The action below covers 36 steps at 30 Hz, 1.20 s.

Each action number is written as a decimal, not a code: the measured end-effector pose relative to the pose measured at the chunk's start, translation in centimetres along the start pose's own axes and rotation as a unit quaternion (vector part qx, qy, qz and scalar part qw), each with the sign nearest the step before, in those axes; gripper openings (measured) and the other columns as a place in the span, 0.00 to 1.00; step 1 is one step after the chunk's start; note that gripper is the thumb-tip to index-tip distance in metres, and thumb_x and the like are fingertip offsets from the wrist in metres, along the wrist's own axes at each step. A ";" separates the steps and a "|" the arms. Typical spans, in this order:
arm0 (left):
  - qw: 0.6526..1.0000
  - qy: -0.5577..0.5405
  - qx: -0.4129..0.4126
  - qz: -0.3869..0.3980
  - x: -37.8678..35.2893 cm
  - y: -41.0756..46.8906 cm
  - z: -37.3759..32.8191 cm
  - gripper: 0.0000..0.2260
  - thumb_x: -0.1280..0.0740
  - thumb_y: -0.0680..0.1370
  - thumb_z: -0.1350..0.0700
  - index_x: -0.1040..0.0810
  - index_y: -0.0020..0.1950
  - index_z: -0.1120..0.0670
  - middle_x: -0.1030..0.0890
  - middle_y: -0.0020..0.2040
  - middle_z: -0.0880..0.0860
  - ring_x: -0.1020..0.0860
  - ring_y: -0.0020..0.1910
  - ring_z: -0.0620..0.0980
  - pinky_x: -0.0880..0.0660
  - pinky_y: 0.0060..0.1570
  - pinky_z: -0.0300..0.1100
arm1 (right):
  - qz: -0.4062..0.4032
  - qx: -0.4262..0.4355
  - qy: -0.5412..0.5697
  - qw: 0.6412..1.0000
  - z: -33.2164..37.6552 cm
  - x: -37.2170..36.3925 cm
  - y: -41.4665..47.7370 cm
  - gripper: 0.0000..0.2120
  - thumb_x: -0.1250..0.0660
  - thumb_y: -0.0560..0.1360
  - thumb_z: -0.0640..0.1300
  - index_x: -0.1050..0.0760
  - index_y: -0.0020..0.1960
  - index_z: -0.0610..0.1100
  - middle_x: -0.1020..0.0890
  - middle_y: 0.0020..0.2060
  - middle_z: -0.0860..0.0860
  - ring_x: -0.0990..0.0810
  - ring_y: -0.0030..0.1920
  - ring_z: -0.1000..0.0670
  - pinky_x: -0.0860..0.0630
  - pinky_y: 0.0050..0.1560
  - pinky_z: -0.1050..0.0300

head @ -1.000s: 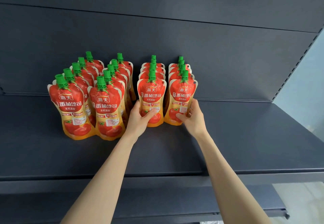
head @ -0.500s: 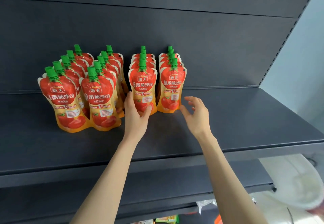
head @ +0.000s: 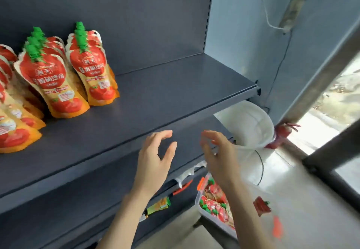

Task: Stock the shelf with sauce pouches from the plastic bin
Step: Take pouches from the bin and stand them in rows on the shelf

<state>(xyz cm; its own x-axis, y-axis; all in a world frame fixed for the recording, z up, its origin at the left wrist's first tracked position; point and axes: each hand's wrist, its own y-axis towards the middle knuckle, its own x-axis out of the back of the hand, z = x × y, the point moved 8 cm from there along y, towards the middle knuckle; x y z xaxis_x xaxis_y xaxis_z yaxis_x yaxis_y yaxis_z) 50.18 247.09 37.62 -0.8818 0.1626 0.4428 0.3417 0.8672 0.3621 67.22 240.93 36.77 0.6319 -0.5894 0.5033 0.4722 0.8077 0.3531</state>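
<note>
a white bucket (head: 251, 126) sits on the floor past the right end of the shelving, with a thin black cable (head: 261, 169) looping down beside it and something red (head: 280, 133) at its far side, too blurred to name. a small green and orange packet (head: 158, 205) pokes out from a lower shelf level, just left of the plastic bin (head: 200, 209). a white cord (head: 266, 11) hangs on the pale blue wall above.

the sauce pouches on the shelf (head: 91, 69) are red at the top and orange at the base, with green screw caps and printed tomato pictures; they stand upright in rows at the left part of the dark grey shelf (head: 175, 89), and the right part of the board is bare. more pouches (head: 214, 204) lie jumbled in the clear bin with orange latches, low down to the right of the shelving, partly hidden behind the right forearm.

the left hand (head: 153, 163) and right hand (head: 220, 159) are both spread, fingers loosely curled, holding nothing, in the air in front of the shelf edge. half a second ago the left hand was touching a front pouch and the right hovered next to the row; now both are off the shelf, and the view has swung right and down so the bin shows.
</note>
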 end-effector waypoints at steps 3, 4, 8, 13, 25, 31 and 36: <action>0.998 -0.008 0.020 0.066 -7.6 -3.6 -0.9 0.08 0.34 0.76 0.54 0.22 0.55 0.51 0.20 0.52 0.45 0.24 0.53 0.39 0.31 0.53 0.27 | -0.012 -0.061 -0.019 0.998 -5.9 5.0 -4.4 0.06 0.34 0.76 0.39 0.21 0.52 0.45 0.21 0.47 0.57 0.22 0.48 0.54 0.28 0.47 0.69; 0.996 -0.012 0.031 0.088 -10.2 -5.0 -1.2 0.07 0.33 0.76 0.55 0.22 0.54 0.52 0.20 0.51 0.46 0.23 0.51 0.40 0.32 0.50 0.24 | -0.009 -0.082 -0.030 0.996 -7.9 6.5 -6.0 0.06 0.34 0.77 0.40 0.21 0.52 0.45 0.21 0.47 0.58 0.23 0.47 0.55 0.27 0.47 0.67; 0.979 -0.022 0.081 0.184 -19.7 -11.3 -1.4 0.05 0.33 0.77 0.57 0.22 0.52 0.52 0.19 0.51 0.46 0.23 0.54 0.42 0.26 0.53 0.34 | 0.003 -0.179 -0.056 0.982 -15.4 12.0 -12.7 0.07 0.35 0.77 0.41 0.21 0.53 0.45 0.21 0.45 0.57 0.24 0.47 0.56 0.26 0.49 0.58; 0.955 -0.021 0.130 0.267 -27.5 -16.6 -1.1 0.07 0.32 0.76 0.58 0.22 0.53 0.50 0.20 0.48 0.42 0.23 0.50 0.37 0.28 0.46 0.29 | 0.008 -0.256 -0.044 0.966 -22.5 15.8 -17.7 0.05 0.35 0.77 0.41 0.21 0.50 0.45 0.19 0.45 0.53 0.21 0.47 0.50 0.24 0.48 0.51; 0.888 0.007 0.290 0.356 -40.8 -16.3 9.1 0.08 0.35 0.78 0.60 0.25 0.54 0.50 0.22 0.47 0.43 0.24 0.47 0.38 0.30 0.44 0.25 | 0.016 -0.431 0.020 0.902 -37.6 13.1 -17.8 0.05 0.36 0.77 0.40 0.22 0.50 0.46 0.20 0.42 0.54 0.21 0.44 0.53 0.26 0.46 0.65; 0.850 0.039 0.398 0.343 -46.7 -16.7 19.8 0.07 0.35 0.78 0.60 0.26 0.55 0.54 0.23 0.48 0.48 0.24 0.49 0.47 0.31 0.43 0.29 | 0.042 -0.507 0.034 0.860 -47.4 7.3 -18.1 0.06 0.36 0.77 0.38 0.21 0.50 0.41 0.19 0.42 0.52 0.21 0.45 0.52 0.27 0.46 0.62; 0.802 0.087 0.503 0.310 -50.7 -19.4 29.2 0.12 0.35 0.77 0.60 0.28 0.60 0.58 0.23 0.55 0.54 0.26 0.54 0.49 0.32 0.50 0.38 | 0.058 -0.561 0.033 0.825 -55.6 2.0 -19.5 0.07 0.37 0.77 0.38 0.21 0.51 0.41 0.19 0.43 0.52 0.22 0.45 0.53 0.28 0.46 0.62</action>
<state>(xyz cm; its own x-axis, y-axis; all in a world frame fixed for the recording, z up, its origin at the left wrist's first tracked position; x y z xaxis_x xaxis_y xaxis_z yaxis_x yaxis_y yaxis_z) 78.78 235.75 -15.81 -0.5554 0.7168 0.4215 0.1852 0.6008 -0.7777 93.42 223.24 -12.95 0.7280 -0.5383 0.4246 0.6542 0.3601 -0.6651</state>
